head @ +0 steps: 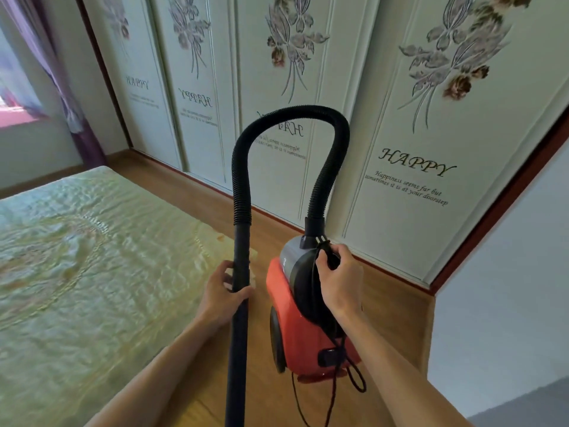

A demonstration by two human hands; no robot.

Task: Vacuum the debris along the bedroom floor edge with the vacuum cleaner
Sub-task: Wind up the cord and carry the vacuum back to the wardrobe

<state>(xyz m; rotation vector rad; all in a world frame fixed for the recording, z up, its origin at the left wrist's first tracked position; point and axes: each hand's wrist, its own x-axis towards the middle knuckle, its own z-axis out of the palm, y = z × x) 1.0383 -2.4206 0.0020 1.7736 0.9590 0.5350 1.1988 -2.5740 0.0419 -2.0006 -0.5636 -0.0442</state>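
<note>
Left hand (226, 292) is curling fingers round the tube (240, 303); right hand (340, 282), at its three o'clock, is gripping the vacuum cleaner (303, 331) handle. Dangling cord (342, 343) may be snagging underfoot.

Setting: bedroom in a home.

Evidence:
- A bed (77, 257) with a pale green quilted cover lies left of my left hand (223, 291).
- Beyond both grips stands a row of white wardrobe doors (400, 134), printed with flowers and the word "HAPPY".
- A wood-look floor (394, 309) runs between bed and doors, under my right hand (338, 278).
- Far left, past the bed, a purple curtain (69, 97) hangs beside a bright window (12, 87).
- Both hands hold a household vacuum cleaner (295, 328).
</note>
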